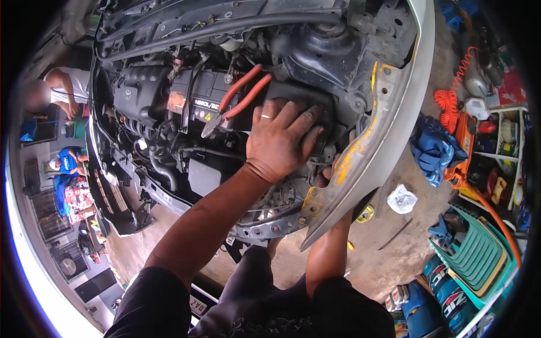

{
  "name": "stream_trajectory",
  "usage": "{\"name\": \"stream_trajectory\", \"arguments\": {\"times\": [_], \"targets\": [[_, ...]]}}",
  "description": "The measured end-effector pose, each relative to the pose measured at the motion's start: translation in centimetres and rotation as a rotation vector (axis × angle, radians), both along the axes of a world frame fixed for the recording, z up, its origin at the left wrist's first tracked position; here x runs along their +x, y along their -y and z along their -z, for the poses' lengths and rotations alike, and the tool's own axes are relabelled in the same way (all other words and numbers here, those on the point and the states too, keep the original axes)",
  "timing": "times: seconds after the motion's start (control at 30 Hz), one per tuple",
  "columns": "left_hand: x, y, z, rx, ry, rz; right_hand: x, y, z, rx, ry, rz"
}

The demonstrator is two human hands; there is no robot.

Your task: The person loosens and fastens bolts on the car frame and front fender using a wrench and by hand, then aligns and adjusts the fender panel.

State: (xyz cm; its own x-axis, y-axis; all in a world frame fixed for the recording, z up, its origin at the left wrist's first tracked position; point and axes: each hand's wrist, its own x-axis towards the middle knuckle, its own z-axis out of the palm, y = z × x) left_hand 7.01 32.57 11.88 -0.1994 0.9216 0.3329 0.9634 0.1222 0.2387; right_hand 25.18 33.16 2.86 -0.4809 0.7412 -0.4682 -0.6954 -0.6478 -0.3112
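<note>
My left hand (283,134) lies palm down on a black plastic box cover (315,104) in the engine bay, fingers apart, a ring on one finger. My right arm goes down past the outside of the grey fender (375,160). Of my right hand (323,178), only a few fingertips show in the gap beside the yellow-stained fender edge; its grip is hidden. Just beyond my left hand, red-handled pliers (245,102) rest across the car battery (197,93), jaws toward the front of the car.
A black engine cover (134,93) sits left of the battery. On the floor at right are a crumpled white plastic bag (402,199), blue cloth (434,147), stacked green chairs (470,248) and an orange hose (496,219). Two people are at the far left.
</note>
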Motion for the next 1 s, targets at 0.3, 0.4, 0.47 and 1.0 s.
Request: {"name": "stream_trajectory", "arguments": {"times": [0.3, 0.4, 0.47, 1.0], "targets": [[1.3, -3.1, 0.2, 0.059, 0.335, -0.011, -0.8, -1.3, 1.3, 0.121, -0.159, 0.070], [3.8, -4.8, -1.2, -0.131, 0.405, 0.060, -0.5, -1.5, 1.5, 0.126, -0.134, 0.073], [3.4, -4.6, -1.0, -0.110, 0.417, 0.093, -0.7, -1.8, 1.6, 0.124, -0.126, 0.079], [3.3, -4.4, -1.1, 0.026, 0.412, 0.057, -0.8, 0.4, 0.9, 0.083, -0.059, 0.071]]}}
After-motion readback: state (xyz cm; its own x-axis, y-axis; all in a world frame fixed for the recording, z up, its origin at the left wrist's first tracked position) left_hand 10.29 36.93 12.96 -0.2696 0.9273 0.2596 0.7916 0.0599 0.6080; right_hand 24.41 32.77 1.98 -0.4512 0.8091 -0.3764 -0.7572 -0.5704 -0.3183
